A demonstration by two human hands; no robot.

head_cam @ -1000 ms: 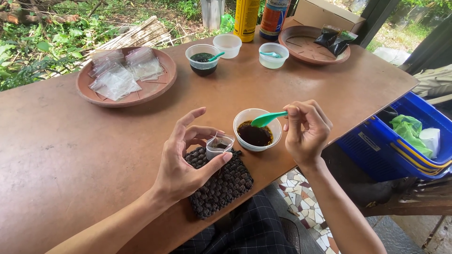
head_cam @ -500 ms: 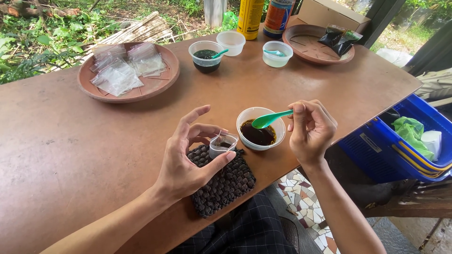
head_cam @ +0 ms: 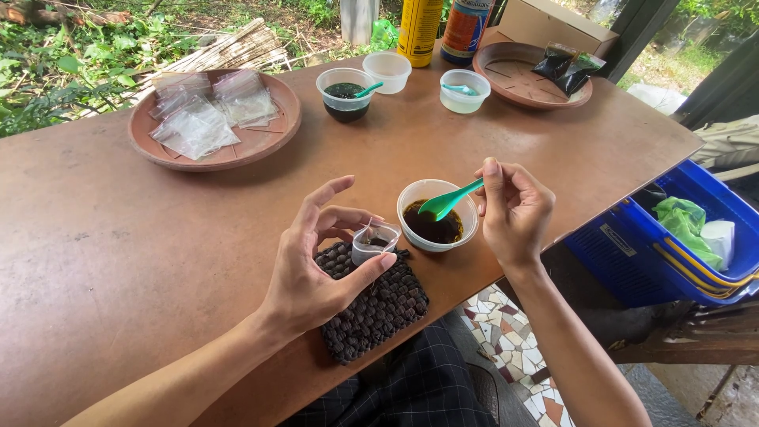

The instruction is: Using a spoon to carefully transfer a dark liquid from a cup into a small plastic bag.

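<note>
My left hand (head_cam: 316, 269) pinches a small clear plastic pouch (head_cam: 373, 241) open between thumb and fingers, just above a dark woven mat (head_cam: 375, 312) at the table's near edge. A little dark liquid shows inside the pouch. My right hand (head_cam: 514, 209) holds a green plastic spoon (head_cam: 447, 202) by its handle. The spoon's bowl hovers over a white bowl (head_cam: 466, 225) of dark brown liquid that stands right of the pouch.
On the brown table (head_cam: 103, 261), a clay plate (head_cam: 265, 142) holds several clear pouches. Behind stand a cup of dark green liquid (head_cam: 345, 95), two white cups (head_cam: 386, 69) (head_cam: 463, 89), two bottles (head_cam: 419, 28), a second clay plate (head_cam: 518, 79) with black packets. A blue basket (head_cam: 672, 245) sits at right.
The spoon's bowl has dropped slightly lower over the white bowl. My left hand keeps the pouch in the same spot. The view has shifted a little.
</note>
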